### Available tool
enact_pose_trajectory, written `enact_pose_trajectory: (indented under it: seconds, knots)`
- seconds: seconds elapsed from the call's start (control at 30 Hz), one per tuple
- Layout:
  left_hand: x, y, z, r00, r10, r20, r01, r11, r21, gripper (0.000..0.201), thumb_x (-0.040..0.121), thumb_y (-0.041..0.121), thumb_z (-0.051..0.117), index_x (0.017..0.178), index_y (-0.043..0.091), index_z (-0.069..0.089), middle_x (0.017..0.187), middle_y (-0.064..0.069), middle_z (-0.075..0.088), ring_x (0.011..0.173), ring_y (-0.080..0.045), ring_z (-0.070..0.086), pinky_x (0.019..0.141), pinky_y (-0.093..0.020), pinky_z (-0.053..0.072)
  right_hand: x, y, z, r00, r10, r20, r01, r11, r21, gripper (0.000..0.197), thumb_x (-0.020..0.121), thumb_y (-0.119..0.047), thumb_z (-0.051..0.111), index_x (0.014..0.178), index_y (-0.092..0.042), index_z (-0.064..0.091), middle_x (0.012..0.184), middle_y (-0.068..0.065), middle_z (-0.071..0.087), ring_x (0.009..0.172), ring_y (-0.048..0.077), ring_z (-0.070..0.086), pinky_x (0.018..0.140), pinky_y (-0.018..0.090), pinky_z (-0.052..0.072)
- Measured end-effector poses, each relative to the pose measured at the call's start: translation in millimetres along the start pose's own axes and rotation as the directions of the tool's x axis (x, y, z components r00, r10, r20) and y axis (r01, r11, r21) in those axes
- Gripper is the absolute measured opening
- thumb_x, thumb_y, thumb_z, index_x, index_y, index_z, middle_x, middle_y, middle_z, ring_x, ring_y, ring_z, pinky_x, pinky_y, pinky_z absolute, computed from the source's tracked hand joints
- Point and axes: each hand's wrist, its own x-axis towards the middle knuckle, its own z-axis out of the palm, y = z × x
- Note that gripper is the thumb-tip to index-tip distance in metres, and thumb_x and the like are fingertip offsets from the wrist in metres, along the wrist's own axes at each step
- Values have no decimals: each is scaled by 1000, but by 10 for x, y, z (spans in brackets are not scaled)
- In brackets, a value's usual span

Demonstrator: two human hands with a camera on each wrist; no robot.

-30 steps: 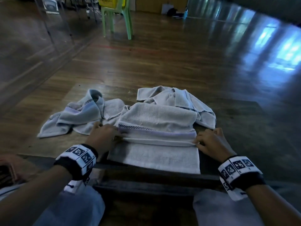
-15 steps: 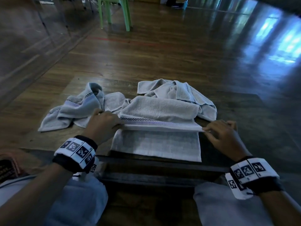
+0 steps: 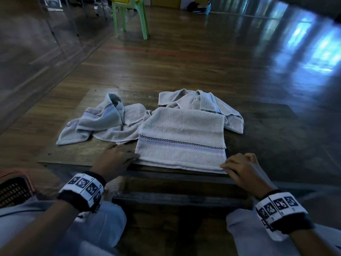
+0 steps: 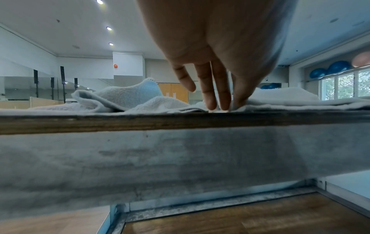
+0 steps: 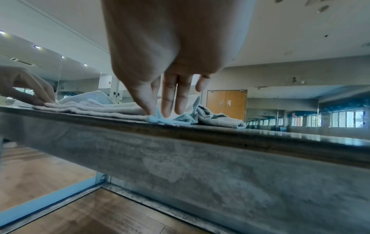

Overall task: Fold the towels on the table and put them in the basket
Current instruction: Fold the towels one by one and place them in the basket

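Observation:
A pale grey towel (image 3: 181,137) with a checkered and lilac stripe lies folded flat at the table's near edge. My left hand (image 3: 129,158) pinches its near left corner, thumb and fingers meeting on the hem in the left wrist view (image 4: 230,106). My right hand (image 3: 226,166) pinches the near right corner, where the cloth bunches between thumb and fingers (image 5: 158,114). One crumpled towel (image 3: 103,124) lies to the left, and another crumpled towel (image 3: 203,102) sits behind the folded one. The basket (image 3: 13,189) shows at the lower left, beside my knee.
The low wooden table (image 3: 73,150) ends just in front of my knees, with bare wood to the right of the towels. A green plastic chair (image 3: 129,15) stands far back on the shiny wooden floor.
Both hands drew the striped edge of the towel toward me and laid it down on the near edge, so the fold now lies flat.

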Motion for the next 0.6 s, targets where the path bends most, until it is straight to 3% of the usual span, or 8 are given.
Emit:
enact_pose_trajectory:
  seconds: [0.13, 0.2, 0.3, 0.37, 0.5, 0.6]
  knots:
    - [-21, 59, 14, 999, 22, 35, -22, 1000, -3, 47, 76, 61, 45, 99, 30, 71, 97, 12, 66, 86, -13, 65, 77, -32, 42, -30, 11, -13, 998, -7, 59, 4, 999, 54, 34, 70, -31, 78, 102, -26, 70, 94, -10, 65, 88, 12, 61, 83, 30, 34]
    - [-32, 40, 30, 998, 43, 51, -45, 998, 33, 53, 68, 67, 53, 100, 29, 71, 100, 11, 65, 88, -13, 64, 76, -30, 42, -30, 24, -20, 994, -30, 103, 27, 999, 27, 42, 66, -35, 80, 106, -25, 69, 97, -10, 64, 89, 11, 60, 83, 31, 37]
    - [-17, 36, 30, 995, 54, 87, -57, 998, 31, 39, 60, 50, 80, 91, 29, 71, 95, 10, 66, 87, -16, 65, 75, -28, 41, -10, 21, -24, 992, -57, 114, 58, 998, -4, 39, 63, -25, 83, 99, -23, 69, 93, -8, 64, 83, 12, 61, 76, 29, 41]
    - [-5, 46, 32, 993, 74, 92, -76, 997, 16, 31, 57, 39, 86, 82, 30, 70, 86, 12, 65, 81, -15, 65, 75, -27, 34, -11, 31, -21, 990, -70, 120, 70, 998, 10, 32, 64, -22, 83, 93, -24, 69, 89, -9, 63, 81, 11, 60, 72, 25, 38]
    - [-20, 59, -19, 994, 48, 96, -46, 999, -21, 15, 63, 36, 78, 73, 32, 68, 75, 15, 63, 69, -12, 64, 66, -23, 18, -24, 75, -34, 994, -41, 100, 32, 995, 97, 21, 72, -20, 78, 89, -25, 67, 89, -12, 63, 82, 9, 59, 73, 23, 35]
    - [-22, 59, -62, 998, 20, 52, -17, 998, -65, 18, 70, 46, 54, 72, 32, 66, 78, 15, 65, 73, -11, 64, 70, -22, 26, -12, 65, -101, 999, 4, 40, -10, 990, 141, 19, 74, -17, 77, 89, -25, 67, 89, -10, 65, 82, 9, 61, 72, 24, 37]
